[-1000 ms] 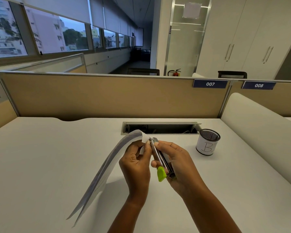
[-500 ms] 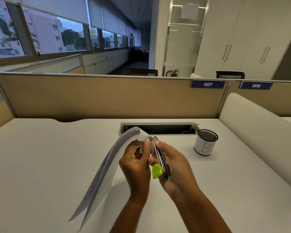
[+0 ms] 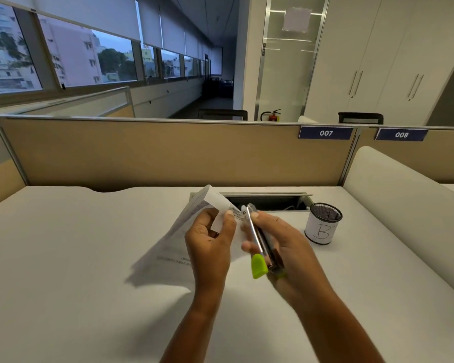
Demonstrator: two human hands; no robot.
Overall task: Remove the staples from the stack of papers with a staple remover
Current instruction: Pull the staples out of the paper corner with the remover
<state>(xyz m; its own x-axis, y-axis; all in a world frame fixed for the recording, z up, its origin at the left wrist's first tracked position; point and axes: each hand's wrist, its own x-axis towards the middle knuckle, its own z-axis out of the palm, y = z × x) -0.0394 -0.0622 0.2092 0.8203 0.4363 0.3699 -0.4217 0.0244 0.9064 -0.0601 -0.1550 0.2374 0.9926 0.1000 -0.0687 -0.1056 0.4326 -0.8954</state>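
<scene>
Papers (image 3: 176, 244) held up off desk (image 3: 63, 258) by left hand (image 3: 210, 242), sheets drooping down-left toward desk, bottom edge looks to rest on or just above surface, can't tell which. Left hand closed in pinch at top corner of stack: thumb on near side, other fingers curled behind the folded-over corner. Right hand (image 3: 278, 244) wrapped shut around staple remover (image 3: 258, 239), slim metal tool w/ green tab at rear end, thumb along near side.

Key relation: tool's long axis runs from green tab (near, toward person) up and slightly left to metal tip, and tip sits right at pinched corner, just beside left thumb. Corner lies directly ahead of tip, on tool's own axis. Right hand carries the tool; left hand only presents corner. Hands touching or nearly so, blur makes it hard to say. Staple itself too small/blurred to see; can't tell if tip is under it.

Judgement: mid-extraction on corner staple, likely prying stage. Next move prob needs tip pushed along its axis into corner while left hand braces paper against that push. Risk: paper tears at corner if tool twists off axis.

Mesh cup (image 3: 323, 224) w/ "B" label stands on desk to right of right hand, apart from it. Cable slot (image 3: 268, 201) open just behind hands.
</scene>
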